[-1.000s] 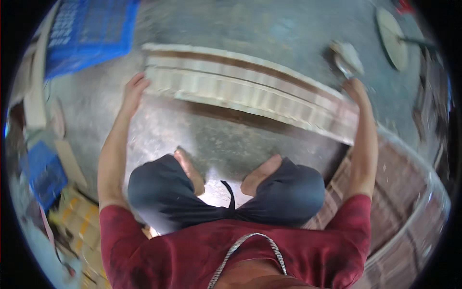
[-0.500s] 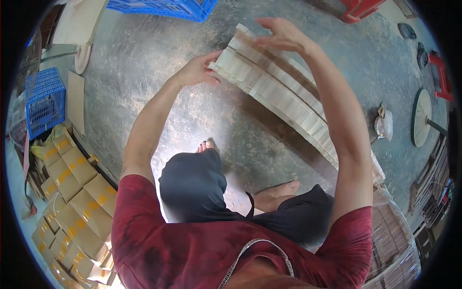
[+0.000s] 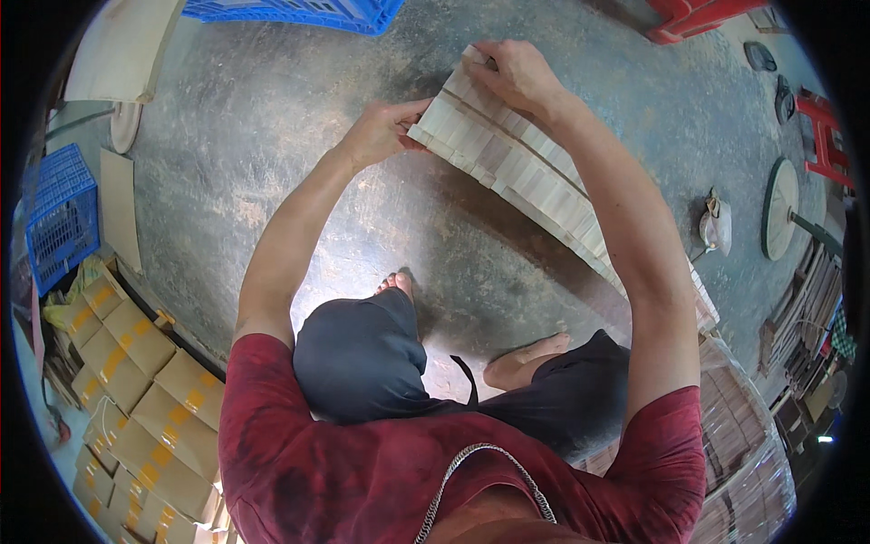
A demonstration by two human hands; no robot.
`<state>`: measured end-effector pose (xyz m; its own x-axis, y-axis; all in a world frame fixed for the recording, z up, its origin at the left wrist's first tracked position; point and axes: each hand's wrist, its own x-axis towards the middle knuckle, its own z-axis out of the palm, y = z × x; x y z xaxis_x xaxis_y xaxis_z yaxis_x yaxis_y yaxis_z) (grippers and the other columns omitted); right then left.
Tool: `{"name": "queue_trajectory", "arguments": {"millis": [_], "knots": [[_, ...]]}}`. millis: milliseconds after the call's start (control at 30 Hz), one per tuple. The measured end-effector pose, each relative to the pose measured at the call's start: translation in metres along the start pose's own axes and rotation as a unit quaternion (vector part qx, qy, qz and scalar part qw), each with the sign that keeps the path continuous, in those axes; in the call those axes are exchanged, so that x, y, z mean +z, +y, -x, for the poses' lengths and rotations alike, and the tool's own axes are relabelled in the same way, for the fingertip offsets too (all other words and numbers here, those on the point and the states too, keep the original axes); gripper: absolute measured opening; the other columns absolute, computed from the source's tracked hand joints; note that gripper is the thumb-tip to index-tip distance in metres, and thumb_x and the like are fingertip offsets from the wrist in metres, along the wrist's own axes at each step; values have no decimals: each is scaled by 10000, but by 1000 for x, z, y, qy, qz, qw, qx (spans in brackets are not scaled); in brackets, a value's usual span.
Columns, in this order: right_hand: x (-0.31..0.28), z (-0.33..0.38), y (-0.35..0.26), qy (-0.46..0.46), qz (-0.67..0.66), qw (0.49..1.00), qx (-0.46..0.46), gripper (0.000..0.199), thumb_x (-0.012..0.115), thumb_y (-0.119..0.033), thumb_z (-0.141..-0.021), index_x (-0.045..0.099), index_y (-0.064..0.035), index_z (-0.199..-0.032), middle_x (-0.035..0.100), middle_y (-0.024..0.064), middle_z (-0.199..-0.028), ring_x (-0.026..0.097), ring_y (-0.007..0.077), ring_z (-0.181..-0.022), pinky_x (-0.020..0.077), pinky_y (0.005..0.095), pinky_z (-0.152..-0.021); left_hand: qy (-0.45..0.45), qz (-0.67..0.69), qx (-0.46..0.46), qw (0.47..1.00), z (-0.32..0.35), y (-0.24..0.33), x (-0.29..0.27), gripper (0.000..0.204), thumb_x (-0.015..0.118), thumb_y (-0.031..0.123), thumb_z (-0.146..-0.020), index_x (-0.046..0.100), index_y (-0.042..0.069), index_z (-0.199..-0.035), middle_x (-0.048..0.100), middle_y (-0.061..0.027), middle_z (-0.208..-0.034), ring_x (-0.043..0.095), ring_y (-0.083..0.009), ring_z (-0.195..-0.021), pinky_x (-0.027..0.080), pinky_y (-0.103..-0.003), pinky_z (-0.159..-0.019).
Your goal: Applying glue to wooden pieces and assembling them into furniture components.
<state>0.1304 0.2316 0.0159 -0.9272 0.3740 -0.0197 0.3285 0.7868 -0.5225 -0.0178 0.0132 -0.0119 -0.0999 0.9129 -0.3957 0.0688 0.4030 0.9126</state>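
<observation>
A long stack of pale wooden pieces (image 3: pixel 507 150), set side by side in rows, runs slantwise across the floor from the upper middle toward my right elbow. At its far left end my left hand (image 3: pixel 382 132) grips the corner, with the fingertips partly hidden behind the wood. My right hand (image 3: pixel 518 77) has its fingers curled over the far top corner of the same end. My right forearm covers part of the stack.
Taped cardboard boxes (image 3: pixel 149 363) are piled at my left, below a blue crate (image 3: pixel 63 213). Another blue crate (image 3: pixel 299 11) stands ahead. Plastic-wrapped wooden pieces (image 3: pixel 739 426) lie by my right side. A round disc on a pole (image 3: pixel 779 208) and red stools (image 3: pixel 820 136) stand farther right.
My right hand has come down onto the stack's end, its spread fingers now curled on the wood. My left hand has moved slightly right and closed on the corner. The view has shifted a little.
</observation>
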Motion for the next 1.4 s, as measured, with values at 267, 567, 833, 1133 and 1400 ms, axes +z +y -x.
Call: {"name": "queue_trajectory", "arguments": {"millis": [267, 567, 833, 1133, 1400], "knots": [[10, 4, -5, 34, 35, 999, -12, 292, 617, -295, -916, 670, -23, -1008, 697, 205, -851, 664, 409, -830, 539, 476, -749, 8, -86, 23, 996, 5, 0, -4, 602, 564, -119, -903, 528, 194, -1416, 676, -65, -1207, 661, -160, -1036, 613, -328, -900], [4, -3, -26, -17, 21, 999, 35, 126, 659, -149, -733, 737, -63, -783, 707, 212, -843, 703, 374, -816, 564, 460, -751, 6, 10, 16, 1000, 25, -26, -5, 757, 756, 89, -840, 370, -23, -1481, 541, -154, -1375, 544, -206, -1232, 468, -326, -984], [-40, 63, -4, 35, -64, 996, 42, 245, 648, -234, -854, 706, -32, -979, 693, 196, -983, 672, 378, -961, 547, 453, -816, 21, -95, -34, 995, 17, -6, 17, 554, 643, 169, -961, 449, -66, -1423, 565, -159, -1333, 567, -172, -1136, 458, -283, -952], [-208, 450, 198, 117, 129, 851, 496, 232, 634, -265, -878, 723, -79, -985, 706, 141, -953, 674, 310, -904, 528, 426, -841, 45, 7, -84, 995, 23, -3, 8, 660, 634, 208, -978, 327, -72, -1490, 442, -181, -1478, 467, -215, -1320, 342, -346, -1122], [-171, 525, 269, -34, -86, 853, 514, 432, 562, -445, -971, 718, -99, -1178, 715, 149, -1121, 654, 296, -1028, 493, 392, -919, 12, 1, -133, 991, 21, 11, -1, 733, 674, 271, -950, 315, -44, -1505, 428, -159, -1493, 442, -220, -1351, 319, -364, -1151]]}}
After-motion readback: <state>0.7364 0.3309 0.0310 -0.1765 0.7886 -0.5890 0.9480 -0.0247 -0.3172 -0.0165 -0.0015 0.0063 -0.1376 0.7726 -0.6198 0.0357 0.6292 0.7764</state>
